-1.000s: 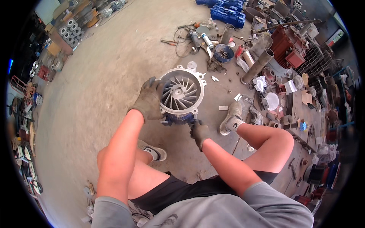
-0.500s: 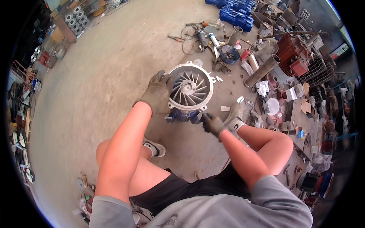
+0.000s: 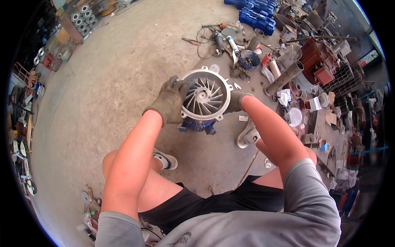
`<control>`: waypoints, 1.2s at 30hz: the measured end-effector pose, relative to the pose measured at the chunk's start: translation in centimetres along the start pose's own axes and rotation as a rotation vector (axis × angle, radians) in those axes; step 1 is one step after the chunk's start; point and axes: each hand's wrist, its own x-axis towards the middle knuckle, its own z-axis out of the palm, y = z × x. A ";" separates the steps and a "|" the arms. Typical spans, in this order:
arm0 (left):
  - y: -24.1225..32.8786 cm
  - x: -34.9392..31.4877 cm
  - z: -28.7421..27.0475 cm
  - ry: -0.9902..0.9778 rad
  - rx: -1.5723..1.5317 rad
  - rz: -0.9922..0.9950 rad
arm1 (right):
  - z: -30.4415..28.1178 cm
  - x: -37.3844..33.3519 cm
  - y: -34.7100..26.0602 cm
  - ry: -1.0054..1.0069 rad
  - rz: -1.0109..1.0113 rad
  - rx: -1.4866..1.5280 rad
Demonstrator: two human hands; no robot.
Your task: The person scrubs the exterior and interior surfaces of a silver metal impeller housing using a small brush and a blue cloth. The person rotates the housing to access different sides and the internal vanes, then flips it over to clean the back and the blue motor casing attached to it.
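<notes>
Between my knees stands a blue-bodied machine, perhaps a pump or motor, with a pale metal flange ring on top. Inside the ring sits a bladed impeller with curved radial vanes. My left hand, in a grey-brown work glove, grips the left side of the ring, its fingers curled over the rim. My right hand, gloved too, is against the ring's right side. The fingers of that hand are hidden behind and below the ring.
Beyond the machine lie an angle grinder, a white tube and a blue bowl of small parts. Metal pipes and a red motor housing crowd the right. Blue castings lie at the far right.
My right hand has moved up and forward from below the machine's lower right to the ring's right side. My left hand keeps its grip, and my right foot has shifted back and left.
</notes>
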 end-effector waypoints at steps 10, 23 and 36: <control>-0.4 0.0 0.7 0.063 -0.012 0.008 | 5.4 0.3 2.2 0.117 0.297 0.393; 0.1 0.7 0.4 0.078 0.084 0.035 | 23.2 -1.4 -9.0 0.793 0.733 1.063; 3.9 -2.3 -0.9 0.063 0.136 -0.144 | 20.5 -5.1 -14.6 0.809 0.578 1.874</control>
